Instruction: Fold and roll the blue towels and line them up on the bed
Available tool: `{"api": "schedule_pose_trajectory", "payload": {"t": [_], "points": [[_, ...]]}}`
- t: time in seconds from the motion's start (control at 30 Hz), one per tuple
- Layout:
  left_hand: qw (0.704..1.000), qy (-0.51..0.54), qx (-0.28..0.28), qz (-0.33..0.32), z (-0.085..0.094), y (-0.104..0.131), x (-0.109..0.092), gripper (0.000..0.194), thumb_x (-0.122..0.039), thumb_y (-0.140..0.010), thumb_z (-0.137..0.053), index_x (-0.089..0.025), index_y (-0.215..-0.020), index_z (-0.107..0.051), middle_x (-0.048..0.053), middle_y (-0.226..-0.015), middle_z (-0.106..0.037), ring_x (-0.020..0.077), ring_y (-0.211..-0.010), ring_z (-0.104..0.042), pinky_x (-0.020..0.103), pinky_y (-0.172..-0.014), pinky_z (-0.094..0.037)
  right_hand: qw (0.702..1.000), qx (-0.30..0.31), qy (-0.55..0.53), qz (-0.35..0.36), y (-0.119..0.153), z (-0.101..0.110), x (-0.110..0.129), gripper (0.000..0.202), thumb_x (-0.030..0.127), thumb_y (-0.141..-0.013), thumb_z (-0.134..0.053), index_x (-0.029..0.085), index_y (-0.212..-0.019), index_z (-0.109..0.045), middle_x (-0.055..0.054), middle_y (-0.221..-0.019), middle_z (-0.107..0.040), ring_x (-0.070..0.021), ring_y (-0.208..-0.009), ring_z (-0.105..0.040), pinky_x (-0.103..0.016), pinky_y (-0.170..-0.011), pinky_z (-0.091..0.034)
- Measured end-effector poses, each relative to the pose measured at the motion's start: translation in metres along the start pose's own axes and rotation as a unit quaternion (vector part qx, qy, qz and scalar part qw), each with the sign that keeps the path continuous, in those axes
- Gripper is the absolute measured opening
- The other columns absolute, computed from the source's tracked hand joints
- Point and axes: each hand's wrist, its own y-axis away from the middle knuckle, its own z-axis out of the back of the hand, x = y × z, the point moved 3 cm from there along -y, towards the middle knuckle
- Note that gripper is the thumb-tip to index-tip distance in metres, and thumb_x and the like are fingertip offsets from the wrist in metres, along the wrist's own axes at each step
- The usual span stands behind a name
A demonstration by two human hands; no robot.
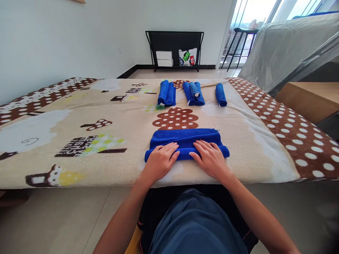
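A blue towel (185, 135) lies in front of me on the patterned blanket, its near edge rolled into a thick tube and its far part still flat. My left hand (161, 160) rests on the left half of the roll, fingers stretched forward over it. On the right half lies my right hand (210, 158), palm down with its fingers extended. Both thumbs point inward along the roll, and a gap separates the hands. Farther back are rolled blue towels: a group at the left (166, 93), a stacked group in the middle (194, 93) and a single roll (221, 94) at the right.
The blanket (132, 123), cream with brown dotted borders, covers the surface. Beyond it, a black rack (174, 40) with white boxes and a printed bag stands by the wall. At right are a wooden box (312, 100), plastic-covered furniture (293, 46) and a stool (241, 42).
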Motion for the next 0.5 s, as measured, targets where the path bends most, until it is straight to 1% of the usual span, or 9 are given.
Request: {"api": "schedule_pose_trajectory", "payload": {"t": [0.07, 0.13, 0.2, 0.27, 0.33, 0.4, 0.5], "points": [[0.999, -0.007, -0.017, 0.037, 0.004, 0.010, 0.017, 0.045, -0.043, -0.106, -0.033, -0.023, -0.134, -0.062, 0.005, -0.143, -0.060, 0.0242, -0.136, -0.052, 0.044, -0.108, -0.043, 0.999, -0.019, 0.017, -0.045, 0.007, 0.001, -0.019, 0.053, 0.054, -0.105, -0.032, 0.018, -0.129, -0.063, -0.009, -0.139, -0.061, -0.0249, -0.133, -0.054, -0.045, -0.107, -0.038], [0.997, -0.005, -0.039, 0.070, 0.009, 0.021, 0.035, 0.045, -0.043, -0.105, -0.033, -0.025, -0.132, -0.063, 0.004, -0.143, -0.060, 0.0244, -0.137, -0.052, 0.046, -0.110, -0.042, 0.996, -0.028, 0.030, -0.073, 0.017, 0.004, -0.039, 0.051, 0.052, -0.105, -0.032, 0.018, -0.127, -0.064, -0.008, -0.139, -0.061, -0.0251, -0.133, -0.054, -0.046, -0.107, -0.038], [0.995, 0.004, -0.054, 0.088, 0.013, 0.031, 0.049, 0.044, -0.043, -0.106, -0.031, -0.026, -0.132, -0.063, 0.003, -0.141, -0.062, 0.0236, -0.135, -0.054, 0.046, -0.110, -0.041, 0.996, -0.028, 0.038, -0.080, 0.025, 0.007, -0.055, 0.050, 0.050, -0.105, -0.032, 0.018, -0.126, -0.065, -0.008, -0.139, -0.061, -0.0250, -0.132, -0.055, -0.046, -0.109, -0.036], [0.994, 0.008, -0.056, 0.096, 0.014, 0.035, 0.056, 0.045, -0.044, -0.106, -0.030, -0.025, -0.131, -0.063, 0.004, -0.140, -0.062, 0.0234, -0.134, -0.055, 0.046, -0.109, -0.041, 0.996, -0.027, 0.043, -0.075, 0.031, 0.008, -0.064, 0.050, 0.050, -0.105, -0.032, 0.019, -0.126, -0.065, -0.007, -0.138, -0.062, -0.0252, -0.132, -0.055, -0.047, -0.110, -0.035], [0.994, -0.004, -0.049, 0.101, 0.015, 0.035, 0.056, 0.046, -0.044, -0.106, -0.030, -0.023, -0.131, -0.062, 0.006, -0.141, -0.062, 0.0239, -0.132, -0.056, 0.046, -0.109, -0.040, 0.995, -0.029, 0.051, -0.076, 0.031, 0.010, -0.066, 0.050, 0.051, -0.105, -0.033, 0.019, -0.125, -0.066, -0.007, -0.136, -0.063, -0.0261, -0.132, -0.054, -0.047, -0.111, -0.035], [0.993, -0.036, -0.047, 0.105, 0.015, 0.031, 0.051, 0.047, -0.043, -0.106, -0.030, -0.021, -0.132, -0.061, 0.008, -0.141, -0.061, 0.0256, -0.132, -0.056, 0.047, -0.109, -0.040, 0.994, -0.033, 0.064, -0.083, 0.027, 0.011, -0.061, 0.049, 0.051, -0.104, -0.035, 0.018, -0.120, -0.068, -0.008, -0.132, -0.066, -0.0282, -0.132, -0.054, -0.049, -0.111, -0.034], [0.989, -0.088, -0.057, 0.103, 0.014, 0.019, 0.033, 0.047, -0.041, -0.105, -0.031, -0.018, -0.134, -0.061, 0.011, -0.140, -0.062, 0.0289, -0.133, -0.055, 0.052, -0.112, -0.035, 0.994, -0.043, 0.066, -0.081, 0.016, 0.012, -0.041, 0.051, 0.052, -0.104, -0.037, 0.015, -0.115, -0.070, -0.011, -0.128, -0.068, -0.0300, -0.132, -0.054, -0.051, -0.112, -0.032]]}}
